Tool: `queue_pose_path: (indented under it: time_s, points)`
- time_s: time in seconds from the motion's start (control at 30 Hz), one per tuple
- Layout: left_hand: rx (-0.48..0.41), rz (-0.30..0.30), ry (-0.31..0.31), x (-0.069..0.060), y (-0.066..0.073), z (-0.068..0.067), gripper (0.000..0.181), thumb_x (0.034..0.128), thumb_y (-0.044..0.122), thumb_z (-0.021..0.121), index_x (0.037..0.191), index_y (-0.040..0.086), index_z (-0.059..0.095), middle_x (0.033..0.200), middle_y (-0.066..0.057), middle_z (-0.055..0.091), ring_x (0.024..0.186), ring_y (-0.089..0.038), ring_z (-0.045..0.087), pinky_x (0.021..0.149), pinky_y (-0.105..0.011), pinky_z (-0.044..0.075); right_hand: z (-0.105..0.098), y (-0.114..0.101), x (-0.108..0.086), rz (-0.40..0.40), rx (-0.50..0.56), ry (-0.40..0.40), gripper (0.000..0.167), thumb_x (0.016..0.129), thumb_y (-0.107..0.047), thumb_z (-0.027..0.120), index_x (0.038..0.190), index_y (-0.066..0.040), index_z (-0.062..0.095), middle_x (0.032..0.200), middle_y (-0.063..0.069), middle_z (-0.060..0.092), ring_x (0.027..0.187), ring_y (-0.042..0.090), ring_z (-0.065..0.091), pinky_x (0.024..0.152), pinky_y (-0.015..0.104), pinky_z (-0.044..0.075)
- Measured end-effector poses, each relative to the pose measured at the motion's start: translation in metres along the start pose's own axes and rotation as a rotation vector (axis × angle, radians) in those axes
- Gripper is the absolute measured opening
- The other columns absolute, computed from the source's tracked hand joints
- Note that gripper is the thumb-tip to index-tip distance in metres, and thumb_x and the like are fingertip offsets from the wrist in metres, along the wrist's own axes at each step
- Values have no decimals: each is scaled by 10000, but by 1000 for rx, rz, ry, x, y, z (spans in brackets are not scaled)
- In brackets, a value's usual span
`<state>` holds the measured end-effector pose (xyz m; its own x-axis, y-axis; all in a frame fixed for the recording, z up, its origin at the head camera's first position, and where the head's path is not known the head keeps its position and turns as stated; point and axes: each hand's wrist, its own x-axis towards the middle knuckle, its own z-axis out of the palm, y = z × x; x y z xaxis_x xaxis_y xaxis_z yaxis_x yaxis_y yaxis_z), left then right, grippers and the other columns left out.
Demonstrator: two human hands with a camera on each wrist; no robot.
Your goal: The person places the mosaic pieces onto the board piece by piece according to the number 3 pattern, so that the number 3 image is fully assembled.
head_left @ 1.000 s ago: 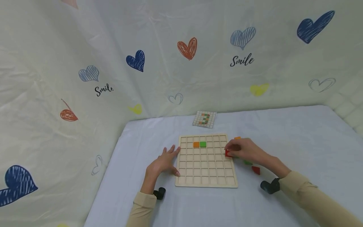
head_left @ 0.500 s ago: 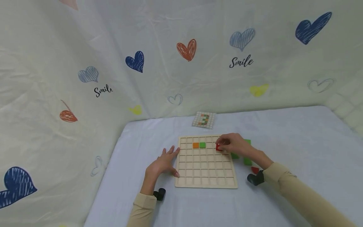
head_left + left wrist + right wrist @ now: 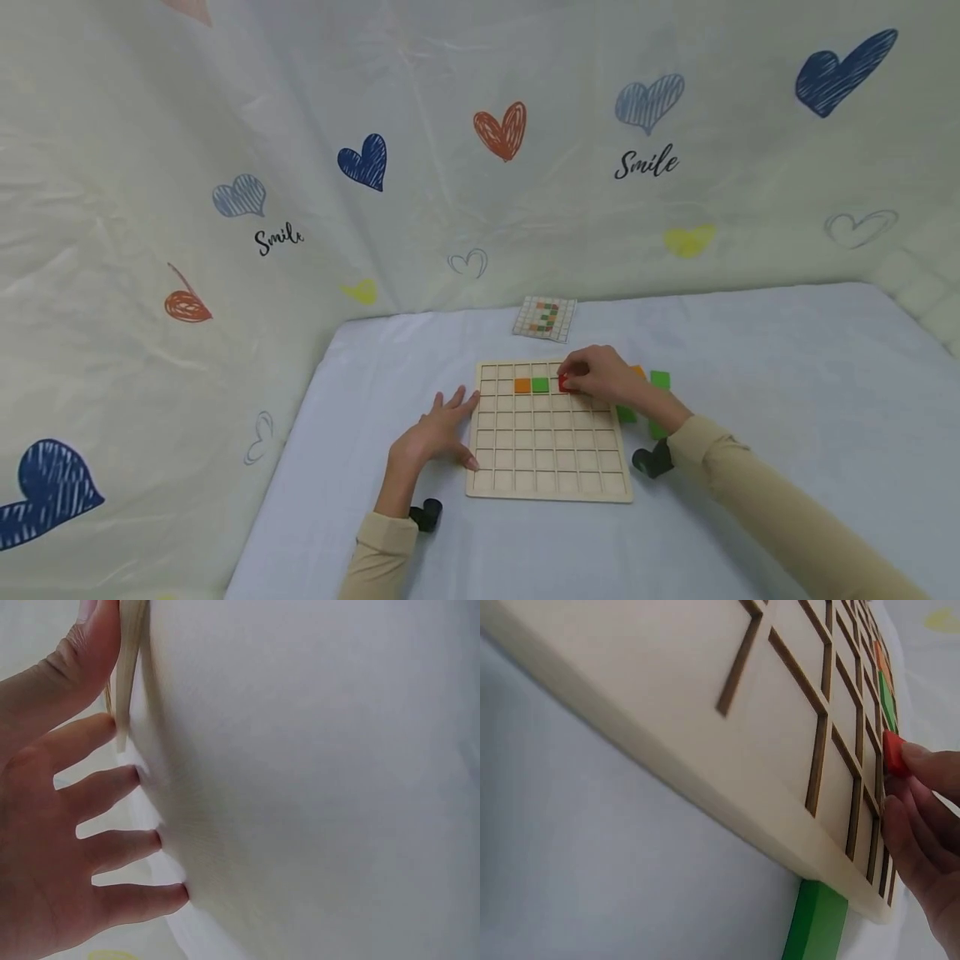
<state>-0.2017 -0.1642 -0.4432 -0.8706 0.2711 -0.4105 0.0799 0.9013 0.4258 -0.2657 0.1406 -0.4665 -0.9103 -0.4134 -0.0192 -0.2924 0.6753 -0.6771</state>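
Observation:
A square wooden grid board [image 3: 543,462] lies on the white-covered table. Near its far edge, an orange tile [image 3: 522,386] and a green tile [image 3: 540,385] sit side by side in cells of the same row. My right hand [image 3: 606,377] pinches a red tile [image 3: 563,383] between thumb and fingers, just right of the green tile. In the right wrist view this red tile [image 3: 893,754] is at the board's surface; whether it lies in a cell I cannot tell. My left hand [image 3: 435,435] has its fingers spread, thumb and index finger touching the board's left edge.
Beyond the board lies a card [image 3: 544,318] printed with a coloured grid pattern. Loose pieces lie right of the board, partly behind the right forearm: an orange one [image 3: 637,371] and several green ones [image 3: 660,380]. A heart-printed cloth [image 3: 420,233] hangs behind the table.
My right hand has moved left with the red tile, from the board's right edge to beside the green tile. My left hand has stayed at the board's left edge.

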Motion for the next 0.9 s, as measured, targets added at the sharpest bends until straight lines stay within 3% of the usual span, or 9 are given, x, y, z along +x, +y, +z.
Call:
queue_pose_path:
  time_s: [0.53,0.9]
  points:
    - [8,5,11,0,1,0,1143,667,188,966,1622,149,338,1716,-128,203,1576,-474,83,1188,-719,218,10,-6,7,-67,-55,7,172,938,-45,706,1076,20,786,1094,189,757,958,321,703,795,409,591]
    - [14,10,19,1,-1,1,1149,662,196,968,1622,154,340,1716,-127,204,1579,-467,83,1187,-721,219,15,-9,7,-45,-88,44,87,935,-41,711,975,-17,785,916,95,749,856,240,689,768,397,581]
